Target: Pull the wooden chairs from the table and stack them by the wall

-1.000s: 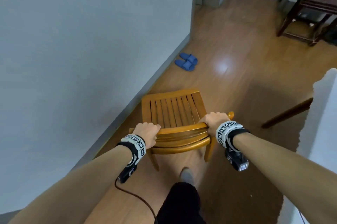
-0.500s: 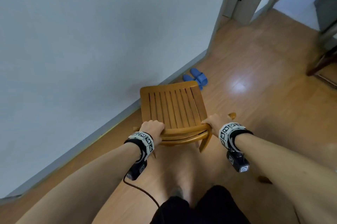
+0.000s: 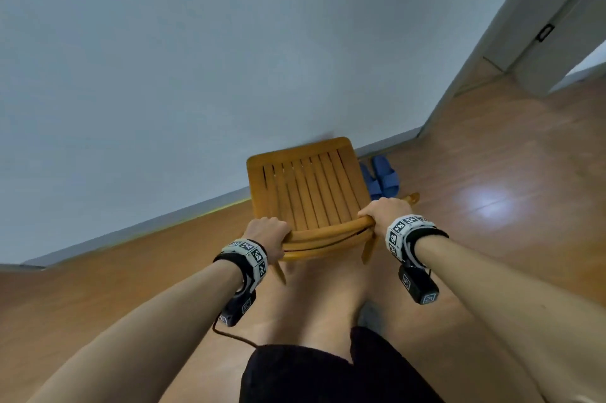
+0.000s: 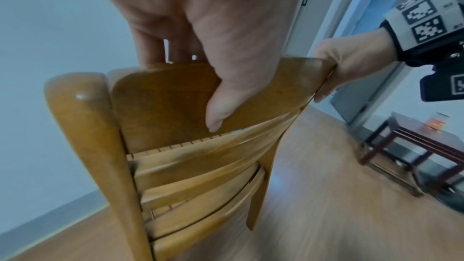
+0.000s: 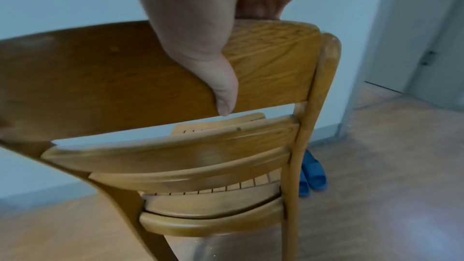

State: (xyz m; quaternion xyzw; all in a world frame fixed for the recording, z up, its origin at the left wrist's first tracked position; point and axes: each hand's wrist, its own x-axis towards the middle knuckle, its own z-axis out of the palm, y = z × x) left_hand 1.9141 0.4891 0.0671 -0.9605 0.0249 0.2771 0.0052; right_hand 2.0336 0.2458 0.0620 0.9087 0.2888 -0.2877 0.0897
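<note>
A wooden chair [image 3: 308,192] with a slatted seat faces the grey wall [image 3: 164,58], its front edge close to the baseboard. My left hand [image 3: 267,235] grips the left end of the top back rail, thumb on the rear face [image 4: 218,110]. My right hand [image 3: 383,212] grips the right end of the same rail [image 5: 263,51], thumb down its back. In the left wrist view the right hand [image 4: 334,70] wraps the rail's far corner. The chair legs are mostly hidden under the seat.
A pair of blue slippers [image 3: 380,177] lies on the wooden floor by the baseboard, just right of the chair. A doorway with a grey frame [image 3: 537,41] opens at the right. A dark red side table [image 4: 414,146] stands farther off.
The chair has gone forward with both hands on its back rail and now stands near the wall. The view has turned toward the wall; the slippers now lie beside the seat.
</note>
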